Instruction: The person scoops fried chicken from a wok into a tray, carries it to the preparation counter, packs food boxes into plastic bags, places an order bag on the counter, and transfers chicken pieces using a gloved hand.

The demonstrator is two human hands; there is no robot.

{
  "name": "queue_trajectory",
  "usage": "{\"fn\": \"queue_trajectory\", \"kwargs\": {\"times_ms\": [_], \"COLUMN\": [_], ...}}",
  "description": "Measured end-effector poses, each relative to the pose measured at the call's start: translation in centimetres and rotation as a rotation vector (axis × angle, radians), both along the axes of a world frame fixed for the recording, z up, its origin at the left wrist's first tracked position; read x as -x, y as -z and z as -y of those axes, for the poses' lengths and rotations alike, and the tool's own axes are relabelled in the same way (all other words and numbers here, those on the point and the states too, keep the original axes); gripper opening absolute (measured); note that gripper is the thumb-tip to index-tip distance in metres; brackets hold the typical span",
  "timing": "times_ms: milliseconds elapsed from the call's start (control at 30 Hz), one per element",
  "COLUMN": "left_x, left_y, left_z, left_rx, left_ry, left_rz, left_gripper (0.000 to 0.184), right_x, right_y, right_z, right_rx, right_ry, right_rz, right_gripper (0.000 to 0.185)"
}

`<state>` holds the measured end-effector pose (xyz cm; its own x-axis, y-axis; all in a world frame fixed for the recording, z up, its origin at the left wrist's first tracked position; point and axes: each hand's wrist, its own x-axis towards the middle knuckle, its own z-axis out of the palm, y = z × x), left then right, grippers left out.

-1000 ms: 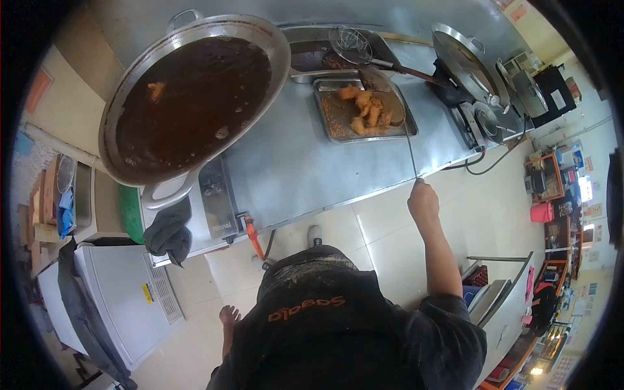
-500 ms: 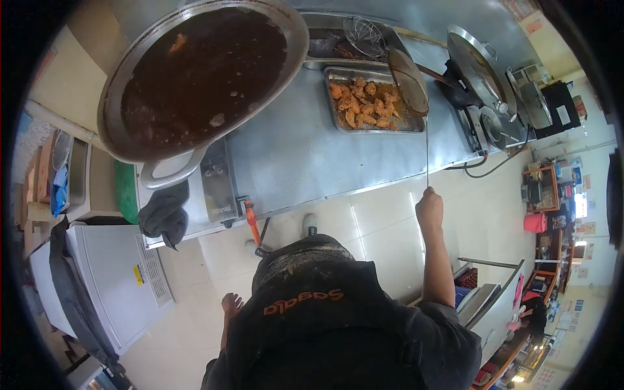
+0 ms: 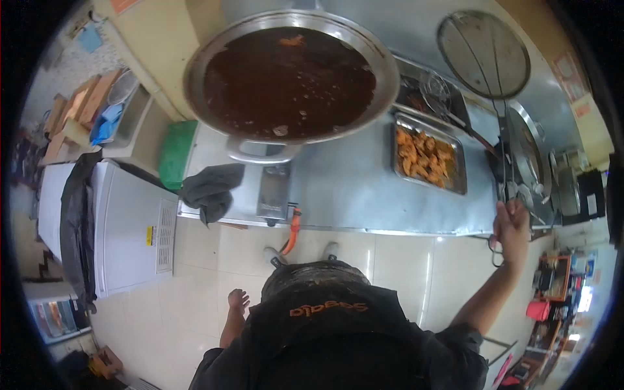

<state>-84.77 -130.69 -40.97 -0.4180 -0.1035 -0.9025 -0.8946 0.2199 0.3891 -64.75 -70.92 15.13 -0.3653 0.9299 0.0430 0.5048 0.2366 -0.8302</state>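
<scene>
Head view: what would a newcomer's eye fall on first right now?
Probably the wide pan of dark liquid at top centre, with one orange-brown piece near its far side. Next, likely the big round strainer at upper right, its long handle running down to the right hand. Then the metal tray of fried pieces on the counter, right of the pan.

Flr (image 3: pixel 208 260): pale glossy tile | L wall (image 3: pixel 153 49): cream | wht cab. (image 3: pixel 133 224) L | org-frm shelves (image 3: pixel 567 281) R
</scene>
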Motion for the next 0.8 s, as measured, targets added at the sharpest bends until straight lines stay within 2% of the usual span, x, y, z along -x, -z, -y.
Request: {"fn": "queue_trajectory", "kwargs": {"times_ms": [67,200,300,333,400,467,533,567,600,667,733,800], "left_x": [0.0,-0.7,-1.9,-2.5,-4.1,-5.6,-8.0,-9.1,-10.1,-11.5,-12.9,-14.1], "left_y": [0.5,1.5,2.2,2.4,2.9,2.8,5.3,5.5,5.7,4.8,5.3,7.4], "left_z": [0.3,0.7,1.0,1.2,1.3,1.3,3.6,3.8,4.0,3.1,3.2,3.9], "left_rx": [0.0,-0.019,-0.045,-0.056,-0.081,-0.106,-0.113,-0.124,-0.134,-0.176,-0.182,-0.217], "left_ry": [-0.03,-0.082,-0.119,-0.134,-0.178,-0.246,0.172,0.137,0.102,-0.449,-0.469,-0.433], "left_rz": [-0.005,-0.004,-0.004,-0.003,0.0,-0.003,-0.243,-0.222,-0.202,0.115,0.143,0.099], "left_gripper": [0.029,0.03,0.031,0.032,0.032,0.034,0.036,0.037,0.037,0.038,0.039,0.037], "right_x": [3.1,11.0,16.8,18.4,20.6,23.6,24.0,24.0,23.8,22.5,21.0,20.1], "right_y": [-3.2,-4.5,-2.0,2.0,3.4,-0.5,-1.2,-1.4,-1.4,-1.0,-0.5,0.0], "right_z": [0.5,0.9,-1.0,-4.9,-6.2,-1.0,-2.4,-3.1,-3.0,-3.8,-4.3,-4.0], "right_rx": [-0.055,-0.289,-0.414,-0.725,-0.728,-0.111,0.194,0.352,0.419,0.476,0.542,0.63], "right_ry": [-0.125,-0.352,-0.481,-0.575,-0.63,-0.553,-0.595,-0.607,-0.489,-0.54,-0.555,-0.556], "right_rz": [0.124,0.394,0.509,0.525,0.54,0.538,0.32,0.215,0.147,0.096,0.087,-0.044], "right_gripper": [0.02,0.02,0.019,0.018,0.018,0.018,0.019,0.02,0.024,0.026,0.028,0.028]}}
